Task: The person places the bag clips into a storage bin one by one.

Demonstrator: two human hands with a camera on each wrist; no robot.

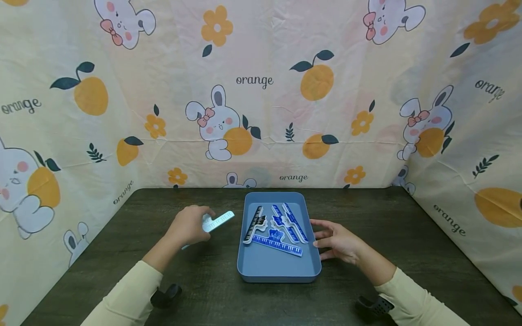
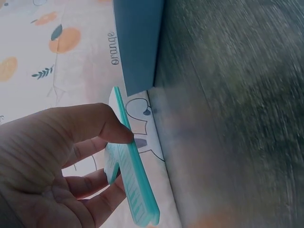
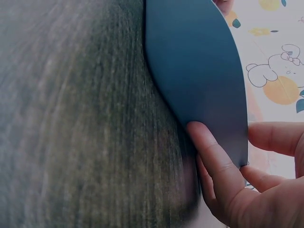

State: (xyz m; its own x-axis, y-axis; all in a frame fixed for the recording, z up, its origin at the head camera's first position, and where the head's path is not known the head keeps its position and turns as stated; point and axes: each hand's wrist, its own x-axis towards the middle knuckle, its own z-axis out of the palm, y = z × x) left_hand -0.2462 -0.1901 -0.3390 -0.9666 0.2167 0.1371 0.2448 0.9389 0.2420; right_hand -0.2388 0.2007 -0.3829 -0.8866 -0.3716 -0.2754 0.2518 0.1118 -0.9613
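Note:
My left hand (image 1: 188,226) pinches a mint-green clip (image 1: 222,220) with a piano-key pattern, held over the table left of the tray. In the left wrist view the thumb presses one side of this clip (image 2: 135,185), and fingers lie behind it. A blue-grey tray (image 1: 277,269) holds several similar clips: a black one (image 1: 249,232) at the left, a blue one (image 1: 277,245) lying across the front, and other blue ones (image 1: 297,222) at the right. With fingers spread, my right hand (image 1: 340,242) touches the tray's right wall (image 3: 199,61).
The dark wood-grain table (image 1: 204,290) carries the tray near its middle. A patterned cloth (image 1: 269,108) with rabbits and oranges hangs behind the table and along both sides.

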